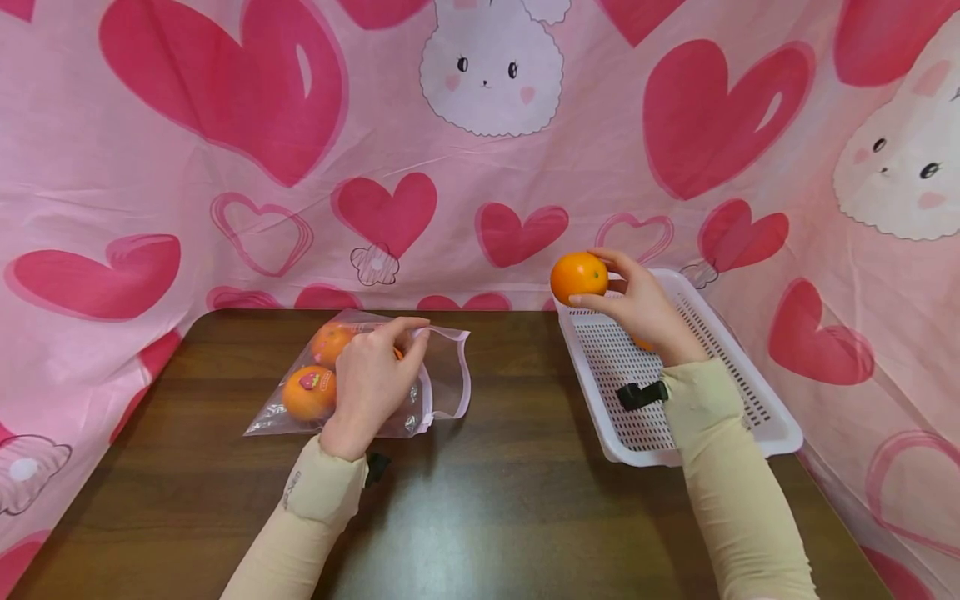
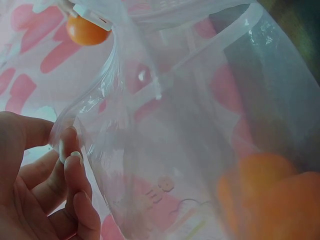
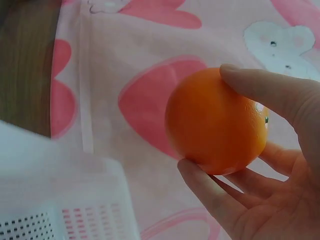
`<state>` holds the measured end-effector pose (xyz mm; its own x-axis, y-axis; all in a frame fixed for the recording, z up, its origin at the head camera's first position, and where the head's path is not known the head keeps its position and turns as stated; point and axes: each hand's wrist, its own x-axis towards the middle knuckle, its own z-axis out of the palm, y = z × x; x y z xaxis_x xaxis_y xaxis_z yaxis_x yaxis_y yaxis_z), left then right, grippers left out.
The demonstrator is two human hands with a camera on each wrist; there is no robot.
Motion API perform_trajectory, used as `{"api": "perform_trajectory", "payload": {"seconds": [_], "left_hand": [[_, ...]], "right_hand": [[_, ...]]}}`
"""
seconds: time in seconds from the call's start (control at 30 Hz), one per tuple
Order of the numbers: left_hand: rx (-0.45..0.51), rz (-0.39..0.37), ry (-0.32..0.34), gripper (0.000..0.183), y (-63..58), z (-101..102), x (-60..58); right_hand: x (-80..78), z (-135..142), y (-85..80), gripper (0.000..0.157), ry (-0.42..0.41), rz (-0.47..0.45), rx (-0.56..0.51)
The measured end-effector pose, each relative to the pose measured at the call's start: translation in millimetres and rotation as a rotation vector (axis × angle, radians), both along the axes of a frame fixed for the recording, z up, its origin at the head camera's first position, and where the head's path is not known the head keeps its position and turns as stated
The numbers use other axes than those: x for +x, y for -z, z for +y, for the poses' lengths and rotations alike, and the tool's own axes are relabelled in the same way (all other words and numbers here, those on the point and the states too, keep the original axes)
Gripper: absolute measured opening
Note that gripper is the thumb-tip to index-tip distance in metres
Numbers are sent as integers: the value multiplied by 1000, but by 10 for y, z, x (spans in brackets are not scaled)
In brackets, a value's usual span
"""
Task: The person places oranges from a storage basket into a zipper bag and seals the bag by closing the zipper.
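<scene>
Right hand [image 1: 645, 308]: grasping a whole orange [image 1: 579, 279], thumb on one side and fingertips on the other; the right wrist view shows a gap between fruit and palm.
Held orange: raised in the air at the far left corner of the basket, smooth and bright, with a small green stem spot turned toward the palm.
White plastic basket [image 1: 611, 346]: rectangular, with a slotted floor, standing on the right side of the table; another orange [image 1: 642, 343] lies inside, mostly hidden behind the right hand and wrist.
Left hand [image 1: 375, 375]: pinching the edge of the bag's film between thumb and fingers, over the bag's middle.
Clear plastic bag [image 1: 408, 412]: lying left of centre on the table, its pale-edged mouth facing right and parted.
Bagged oranges: a far one [image 1: 332, 342] and a near one [image 1: 309, 392] at the bag's left end; a bit of orange colour also shows under the left hand, too covered to count.
Sleeves: cream, both forearms, a black fitting [image 1: 641, 396] at the right cuff.
Table [image 1: 487, 500]: dark brown wood grain.
Cloth [image 1: 390, 125]: pink, hung behind and at both sides, printed with red hearts and white rabbit faces.
</scene>
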<state>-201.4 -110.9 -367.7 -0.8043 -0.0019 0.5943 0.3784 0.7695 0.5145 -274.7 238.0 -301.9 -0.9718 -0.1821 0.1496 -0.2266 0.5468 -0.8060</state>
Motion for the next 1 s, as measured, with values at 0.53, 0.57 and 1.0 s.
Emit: {"api": "perform_trajectory", "payload": {"seconds": [0.53,0.57,1.0], "left_hand": [[2,2,14,22,-8,-3,8],[2,2,13,22,-8,-3,10],[1,-2,8,22,-8,-3,14]], "right_hand": [[111,-214,-38,73,-17,78,-94],[121,-228,-40,72,-20,79,-104],[255,-405,-27,70,-48,65,-164]]}}
